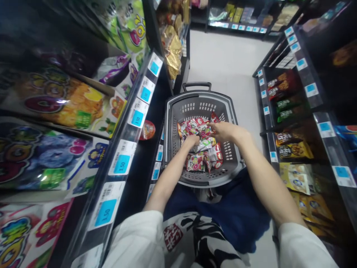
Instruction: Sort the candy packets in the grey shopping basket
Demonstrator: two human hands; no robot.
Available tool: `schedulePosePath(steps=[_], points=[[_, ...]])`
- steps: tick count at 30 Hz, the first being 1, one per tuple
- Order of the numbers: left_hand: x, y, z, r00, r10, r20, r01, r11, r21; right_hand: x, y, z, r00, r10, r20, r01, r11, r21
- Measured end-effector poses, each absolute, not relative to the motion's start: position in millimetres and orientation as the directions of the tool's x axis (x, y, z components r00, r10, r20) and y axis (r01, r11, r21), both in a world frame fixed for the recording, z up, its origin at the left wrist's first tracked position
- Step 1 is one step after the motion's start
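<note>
A grey plastic basket [170, 111] with slotted walls stands on the floor between my legs. Many small candy packets [195, 163], mostly red and white with colourful lettering, lie loosely piled inside. My left hand [192, 140] reaches into the pile with its fingers curled; what lies in them is hidden. Beside it is a green and silver packet [205, 144]. From the right, my right hand [223, 131] reaches in, its fingers closed at the edge of a red and white packet [205, 130]. The fingertips are small and partly hidden.
At left, a shelf holds large fruit gummy bags [64, 100] behind blue price tags [121, 163]. The right shelf carries snack bags [295, 176]. Pale floor [220, 56] runs ahead to a back shelf [237, 26]. The basket's black handle [197, 85] sits at its far rim.
</note>
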State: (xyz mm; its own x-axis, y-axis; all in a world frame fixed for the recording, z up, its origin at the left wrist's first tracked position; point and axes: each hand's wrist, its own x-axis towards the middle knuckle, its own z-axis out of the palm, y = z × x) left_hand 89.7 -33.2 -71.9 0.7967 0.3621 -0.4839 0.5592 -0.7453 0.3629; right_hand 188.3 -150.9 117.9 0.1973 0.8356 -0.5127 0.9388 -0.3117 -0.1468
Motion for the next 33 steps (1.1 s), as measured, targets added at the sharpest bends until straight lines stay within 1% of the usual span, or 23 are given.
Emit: schedulePosePath(steps=[2, 4, 7, 10, 14, 20, 25, 29, 33], points=[[94, -47, -89, 0.779, 0.277, -0.562, 0.512, -0.799, 0.316, 188, -150, 120, 0.192, 0.82, -0.539, 0.942, -0.307, -0.132], [98, -65, -103, 0.783, 0.184, -0.594, 0.435, -0.845, 0.312, 186, -149, 122, 0.191, 0.813, -0.549, 0.944, -0.305, -0.123], [103, -91, -120, 0.8, 0.065, -0.596, 0.317, -0.89, 0.328, 184, -148, 123, 0.195, 0.815, -0.545, 0.947, -0.301, -0.111], [101, -108, -134, 0.827, 0.012, -0.562, 0.222, -0.926, 0.306, 185, -148, 121, 0.19, 0.825, -0.532, 0.948, -0.295, -0.12], [90, -111, -147, 0.856, -0.013, -0.517, 0.136, -0.959, 0.249, 186, -149, 119, 0.18, 0.831, -0.526, 0.951, -0.284, -0.124], [86, -107, -147, 0.871, -0.002, -0.491, 0.091, -0.982, 0.166, 185, -148, 121, 0.182, 0.819, -0.544, 0.946, -0.297, -0.131], [90, -106, -146, 0.862, -0.013, -0.507, 0.077, -0.985, 0.155, 187, -146, 117, 0.191, 0.811, -0.552, 0.942, -0.31, -0.129], [86, -105, -142, 0.87, -0.008, -0.494, 0.076, -0.986, 0.15, 187, -147, 117, 0.19, 0.814, -0.549, 0.944, -0.306, -0.127], [85, -106, -138, 0.875, -0.017, -0.484, 0.079, -0.981, 0.176, 184, -147, 119, 0.179, 0.818, -0.546, 0.944, -0.3, -0.14]])
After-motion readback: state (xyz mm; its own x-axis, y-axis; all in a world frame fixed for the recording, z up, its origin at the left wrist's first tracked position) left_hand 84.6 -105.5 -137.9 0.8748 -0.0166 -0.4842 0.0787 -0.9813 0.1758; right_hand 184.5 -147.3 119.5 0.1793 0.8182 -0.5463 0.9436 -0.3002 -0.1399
